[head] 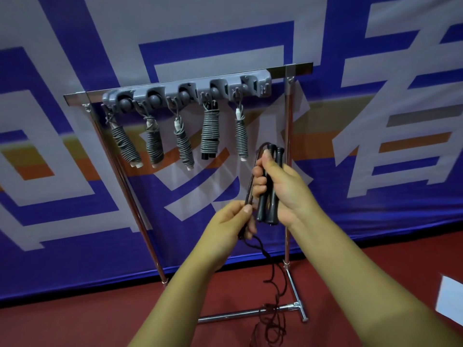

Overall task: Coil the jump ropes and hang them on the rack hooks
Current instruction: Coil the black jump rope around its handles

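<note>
- Behind everything hangs a blue and white banner (250, 33), above a red floor (100, 321).
- Five coiled grey ropes (210, 132) hang from the hooks of the grey rack (188, 95) on its chrome stand (288, 171).
- My right hand (278, 184) grips both black handles (269, 194) upright, side by side.
- My left hand (230, 226) pinches the dark cord (250, 186) just beside the handles' lower ends.
- Below that hand, the cord trails down in loose kinks to the floor by the stand's foot.

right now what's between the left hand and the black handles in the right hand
In the head view, only a short taut stretch of dark rope runs from the left hand up beside the two black plastic handles in the right hand.
</note>
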A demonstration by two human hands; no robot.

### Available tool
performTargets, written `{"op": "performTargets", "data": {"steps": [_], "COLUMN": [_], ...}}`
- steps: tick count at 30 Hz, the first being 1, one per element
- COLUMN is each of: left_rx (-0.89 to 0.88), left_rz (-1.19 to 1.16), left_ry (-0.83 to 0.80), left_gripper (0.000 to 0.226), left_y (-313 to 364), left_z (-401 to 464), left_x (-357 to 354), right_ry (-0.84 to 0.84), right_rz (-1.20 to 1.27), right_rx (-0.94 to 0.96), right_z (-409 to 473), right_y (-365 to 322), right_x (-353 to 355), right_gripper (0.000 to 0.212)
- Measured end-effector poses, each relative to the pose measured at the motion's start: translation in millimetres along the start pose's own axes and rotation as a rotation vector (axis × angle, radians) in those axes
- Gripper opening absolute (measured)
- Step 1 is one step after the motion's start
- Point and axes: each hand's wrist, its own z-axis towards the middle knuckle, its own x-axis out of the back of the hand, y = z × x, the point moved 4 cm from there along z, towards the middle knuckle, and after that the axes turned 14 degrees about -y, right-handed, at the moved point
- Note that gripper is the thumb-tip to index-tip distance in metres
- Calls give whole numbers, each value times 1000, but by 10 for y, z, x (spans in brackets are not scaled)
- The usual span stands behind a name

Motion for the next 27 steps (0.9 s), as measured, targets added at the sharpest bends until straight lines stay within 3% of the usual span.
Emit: {"op": "performTargets", "data": {"steps": [5, 11, 13, 16, 20, 22, 24, 27], "left_rx": [-81, -98, -53, -24, -27, 31, 133, 265], "left_rz": [-80, -75, -87, -254, -458, -393, -151, 91], "left_ry": [143, 96, 40, -118, -402, -480, -499, -556], "left_gripper": [25, 22, 22, 27, 53, 50, 39, 30], "left_y": [239, 415, 369, 344, 484, 535, 534, 513], "left_z": [-19, -32, -33, 15, 91, 115, 129, 91], "left_x": [226, 286, 272, 330, 477, 505, 503, 449], "right_ry": [-9, -8, -116, -419, -659, -670, -665, -720], "right_rz": [-184, -261, -286, -460, -787, -921, -1037, -1000], "right_rx": [29, 42, -15, -250, -462, -521, -563, -656], "right_z": [-16, -16, -39, -143, -243, -207, -156, -142], "right_y": [-85, -121, -129, -84, -87, -122, -143, -114], "right_x": [84, 77, 26, -97, -141, -100, -44, 5], "right_gripper": [20, 20, 18, 17, 9, 12, 13, 4]}}
